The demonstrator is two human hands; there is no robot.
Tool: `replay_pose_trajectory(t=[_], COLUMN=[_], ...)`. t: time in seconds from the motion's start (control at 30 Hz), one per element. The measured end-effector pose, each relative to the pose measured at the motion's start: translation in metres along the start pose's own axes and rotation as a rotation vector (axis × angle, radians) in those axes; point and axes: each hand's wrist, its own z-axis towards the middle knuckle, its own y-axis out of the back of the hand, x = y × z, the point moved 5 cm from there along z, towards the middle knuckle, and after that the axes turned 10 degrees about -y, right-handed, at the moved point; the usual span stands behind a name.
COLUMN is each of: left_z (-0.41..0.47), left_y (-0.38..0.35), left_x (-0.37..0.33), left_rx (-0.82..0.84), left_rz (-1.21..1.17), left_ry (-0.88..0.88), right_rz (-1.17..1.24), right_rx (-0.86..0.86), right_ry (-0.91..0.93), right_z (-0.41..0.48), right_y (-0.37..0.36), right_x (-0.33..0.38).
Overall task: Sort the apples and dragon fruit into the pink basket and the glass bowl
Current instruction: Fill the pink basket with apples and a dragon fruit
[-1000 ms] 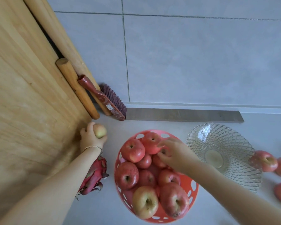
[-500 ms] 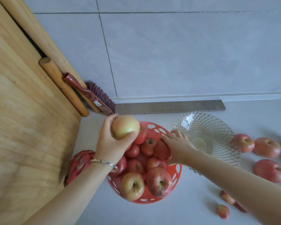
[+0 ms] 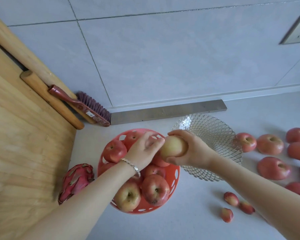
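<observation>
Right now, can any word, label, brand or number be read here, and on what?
Sticker on the brush: print too small and blurred to read.
No other text shows.

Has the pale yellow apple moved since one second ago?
Yes. The apple went right, from beside the wooden board to above the pink basket.

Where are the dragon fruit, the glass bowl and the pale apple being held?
dragon fruit (image 3: pixel 76 181): head view, on its scaly pink side.
glass bowl (image 3: pixel 215 135): head view, on its bare patterned wall.
pale apple (image 3: pixel 173 146): head view, on its visible yellowish skin.
</observation>
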Motion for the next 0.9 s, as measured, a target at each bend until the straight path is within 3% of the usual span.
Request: replay_pose_trajectory(t=[0.07,0.17,0.23,0.37,0.47,0.67,0.73,0.8,0.9], left_z=[0.018,0.036,0.04,0.043,0.043,0.044,0.047,0.052,0.056], left_y=[0.008,-0.008,-0.023,-0.033,-0.033,-0.04,-0.033,-0.019,-0.013], left_x=[0.001,0.016,0.025,0.035,0.044,0.033,0.03,0.032,0.037], left_rx=[0.03,0.312,0.461,0.538,0.576,0.402,0.311,0.232,0.231], left_rz=[0.364,0.855,0.857,0.563,0.652,1.126,1.199,1.176,1.181], left_ry=[-0.158,-0.115,-0.02,0.108,0.012,-0.322,-0.33,-0.27,-0.269], right_rz=[-0.041,-0.032,-0.039,0.006,0.111,0.435,0.501,0.477,0.219], right_rx=[-0.021,-0.008,0.005,-0.007,0.037,0.204,0.235,0.22,0.091], right_ry=[-0.026,-0.056,-0.078,-0.11,-0.146,-0.22,-0.211,-0.222,-0.195], right_z=[-0.003,-0.006,-0.007,-0.007,-0.01,-0.016,-0.016,-0.016,-0.012], right_y=[0.001,-0.005,-0.009,-0.007,-0.004,-0.01,-0.012,-0.016,-0.017], right_x=[-0.014,-0.025,-0.03,-0.037,-0.044,-0.051,-0.05,-0.05,-0.046])
